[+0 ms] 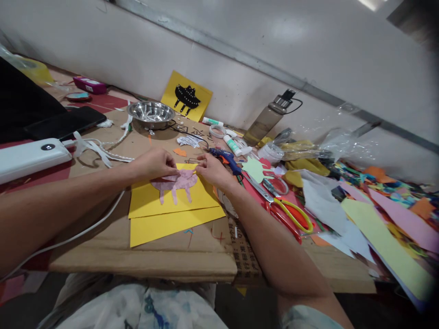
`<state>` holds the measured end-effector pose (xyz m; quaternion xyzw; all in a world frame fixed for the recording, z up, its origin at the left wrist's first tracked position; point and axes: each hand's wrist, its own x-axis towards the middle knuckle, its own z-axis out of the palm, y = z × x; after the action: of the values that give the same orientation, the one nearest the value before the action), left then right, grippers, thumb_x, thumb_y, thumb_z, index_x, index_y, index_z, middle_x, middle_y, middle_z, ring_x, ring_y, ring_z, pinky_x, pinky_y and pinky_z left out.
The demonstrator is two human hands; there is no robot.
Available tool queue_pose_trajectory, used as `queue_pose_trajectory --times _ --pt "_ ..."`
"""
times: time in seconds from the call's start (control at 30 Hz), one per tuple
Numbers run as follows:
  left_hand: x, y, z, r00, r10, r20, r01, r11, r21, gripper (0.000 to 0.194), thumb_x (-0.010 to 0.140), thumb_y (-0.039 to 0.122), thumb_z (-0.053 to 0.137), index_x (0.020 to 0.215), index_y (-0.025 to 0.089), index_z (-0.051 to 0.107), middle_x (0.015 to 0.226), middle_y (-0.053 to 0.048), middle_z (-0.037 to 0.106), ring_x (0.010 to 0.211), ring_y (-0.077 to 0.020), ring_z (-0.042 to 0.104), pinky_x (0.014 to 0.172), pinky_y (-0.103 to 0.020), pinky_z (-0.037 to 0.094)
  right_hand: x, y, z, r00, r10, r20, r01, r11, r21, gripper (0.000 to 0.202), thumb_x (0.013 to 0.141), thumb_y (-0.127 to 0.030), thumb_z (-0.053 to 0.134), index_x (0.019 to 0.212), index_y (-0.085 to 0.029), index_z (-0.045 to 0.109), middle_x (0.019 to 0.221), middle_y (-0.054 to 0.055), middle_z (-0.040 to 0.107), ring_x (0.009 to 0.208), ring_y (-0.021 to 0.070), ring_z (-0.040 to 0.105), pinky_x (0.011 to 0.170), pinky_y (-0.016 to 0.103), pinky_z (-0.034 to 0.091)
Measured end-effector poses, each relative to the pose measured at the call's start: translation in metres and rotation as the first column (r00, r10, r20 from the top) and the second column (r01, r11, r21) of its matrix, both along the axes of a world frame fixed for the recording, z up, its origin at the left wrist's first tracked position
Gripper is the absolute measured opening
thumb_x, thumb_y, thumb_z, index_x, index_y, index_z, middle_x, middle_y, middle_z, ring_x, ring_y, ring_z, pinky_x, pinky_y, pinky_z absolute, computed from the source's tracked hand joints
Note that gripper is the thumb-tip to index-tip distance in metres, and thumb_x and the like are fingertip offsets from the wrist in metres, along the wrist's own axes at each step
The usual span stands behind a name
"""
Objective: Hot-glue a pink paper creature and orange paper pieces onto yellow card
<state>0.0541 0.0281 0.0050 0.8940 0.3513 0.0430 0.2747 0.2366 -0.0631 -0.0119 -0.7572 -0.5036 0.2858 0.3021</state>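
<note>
A pinkish-purple paper cutout (pixel 184 181) with several leg-like strips lies over two overlapping yellow cards (pixel 151 233). At its upper left edge, my left hand (pixel 154 163) is closed, thumb and fingertips pinching the paper. Opposite it, my right hand (pixel 213 172) has its fingertips pinched at the cutout's upper right tip. A small orange paper scrap (pixel 180 152) sits just beyond the hands. The blue glue gun (pixel 226 159) rests right beside my right hand. Part of the cutout's top edge is hidden by my fingers.
A steel bowl (pixel 151 114) stands behind my left hand. Against the wall leans a yellow card with a black cutout (pixel 187 97). Yellow-handled scissors (pixel 293 214), a bottle (pixel 265 121) and heaped paper scraps (pixel 394 183) lie rightward. A white power bank (pixel 30 157) with cables is left.
</note>
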Motion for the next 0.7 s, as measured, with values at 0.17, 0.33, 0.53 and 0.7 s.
queue_pose_trajectory --times 0.17,0.33,0.53,0.7 --pt "0.0011 0.0011 -0.0014 1.000 0.008 -0.003 -0.008 1.000 -0.003 0.036 0.072 0.050 0.064 0.076 0.016 0.076 0.060 -0.004 0.069 0.052 -0.0119 0.052 0.048 -0.022 0.032 -0.0013 -0.0005 0.0019 1.000 -0.001 0.009 0.001 1.000 -0.006 0.035 0.079 -0.009 0.056 0.112 -0.016 0.052 0.074 -0.002 0.061 0.070 0.0143 0.059 0.063 0.026 0.043" --pt "0.0014 0.0010 -0.0035 1.000 0.011 0.009 -0.011 1.000 -0.009 0.035 0.071 0.050 0.065 0.074 0.016 0.075 0.059 -0.004 0.068 0.051 -0.0124 0.053 0.048 -0.023 0.032 -0.0014 -0.0007 0.0018 1.000 0.016 0.020 -0.015 1.000 -0.005 0.037 0.078 -0.008 0.056 0.114 -0.015 0.051 0.073 -0.002 0.062 0.068 0.0146 0.058 0.061 0.026 0.042" --pt "0.0003 -0.0006 -0.0041 0.999 0.012 0.038 -0.012 1.000 -0.005 0.036 0.069 0.052 0.066 0.075 0.017 0.074 0.059 -0.003 0.068 0.051 -0.0126 0.054 0.046 -0.022 0.032 -0.0017 -0.0009 0.0024 0.999 0.016 0.035 -0.016 1.000 -0.001 0.038 0.077 -0.008 0.056 0.113 -0.016 0.051 0.074 -0.002 0.062 0.070 0.0150 0.060 0.064 0.026 0.043" --pt "0.0000 -0.0062 0.0020 0.999 0.031 0.017 -0.030 0.999 -0.038 0.034 0.067 0.051 0.070 0.076 0.018 0.073 0.055 -0.001 0.066 0.048 -0.0124 0.053 0.046 -0.023 0.032 -0.0014 -0.0001 0.0010 0.999 0.017 0.046 -0.017 1.000 0.005 0.038 0.075 -0.007 0.057 0.112 -0.017 0.051 0.073 -0.003 0.062 0.071 0.0151 0.060 0.066 0.027 0.044"
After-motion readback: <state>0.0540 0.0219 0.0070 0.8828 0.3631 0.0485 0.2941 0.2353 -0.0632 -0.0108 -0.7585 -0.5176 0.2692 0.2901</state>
